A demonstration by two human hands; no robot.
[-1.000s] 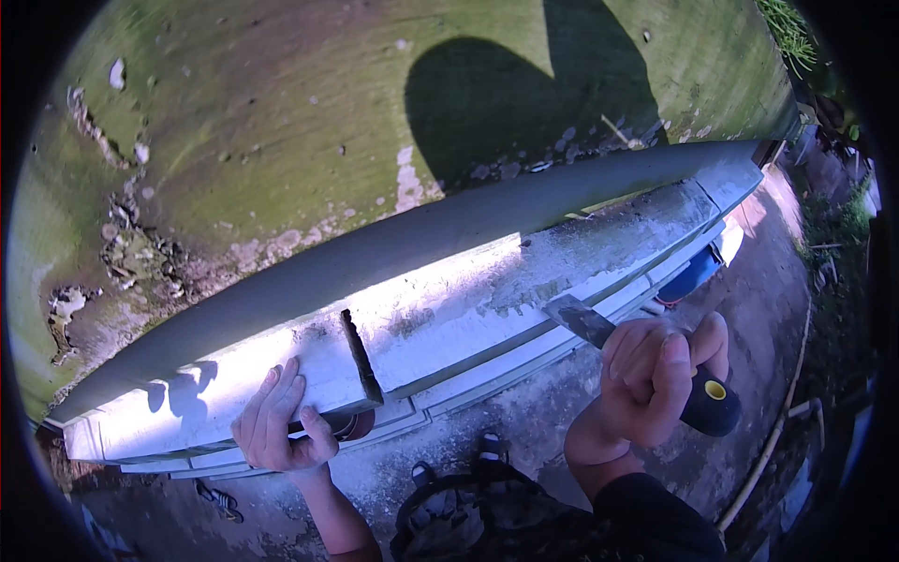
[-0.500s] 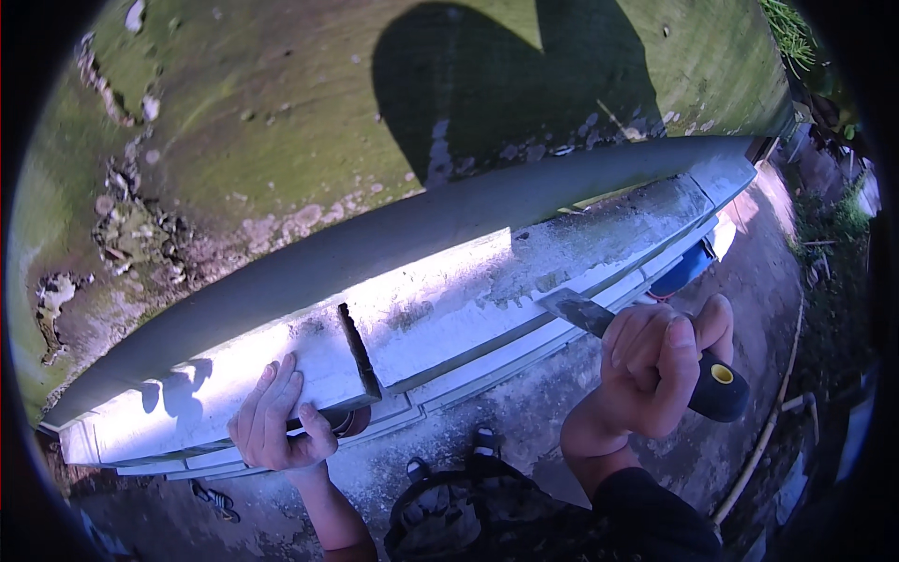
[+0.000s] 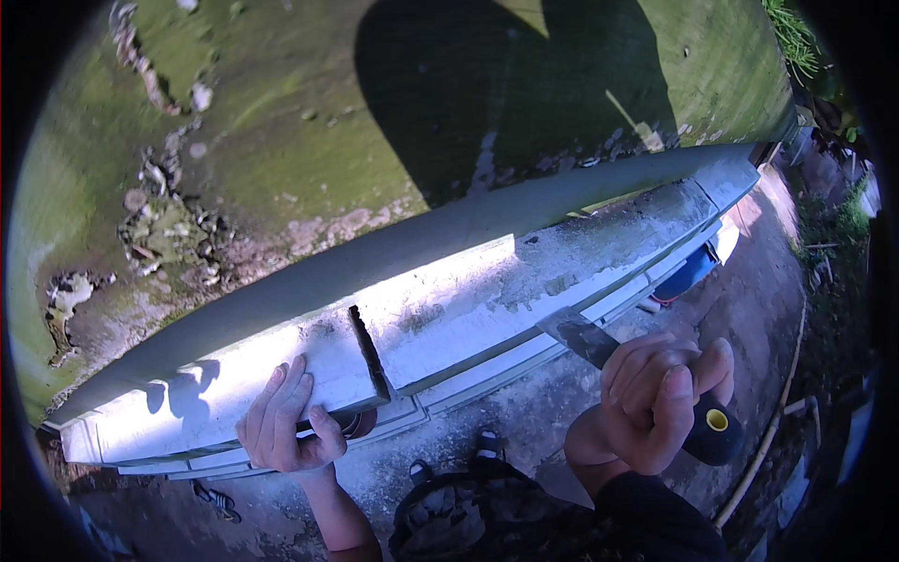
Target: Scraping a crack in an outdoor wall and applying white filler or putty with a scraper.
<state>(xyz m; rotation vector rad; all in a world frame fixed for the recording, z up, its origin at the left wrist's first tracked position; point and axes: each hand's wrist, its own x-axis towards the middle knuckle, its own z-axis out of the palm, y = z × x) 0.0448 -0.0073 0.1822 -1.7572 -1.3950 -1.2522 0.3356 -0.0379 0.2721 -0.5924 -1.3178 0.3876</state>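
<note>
Concrete wall cap (image 3: 449, 309): left hand (image 3: 286, 426) spread flat by its crack (image 3: 370, 351), right hand (image 3: 655, 403) fisted round scraper (image 3: 646, 375); blade slip could gouge the edge

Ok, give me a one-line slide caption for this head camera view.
Left hand braced on a white wall coping while the right hand holds a black-handled scraper against its edge.
</note>
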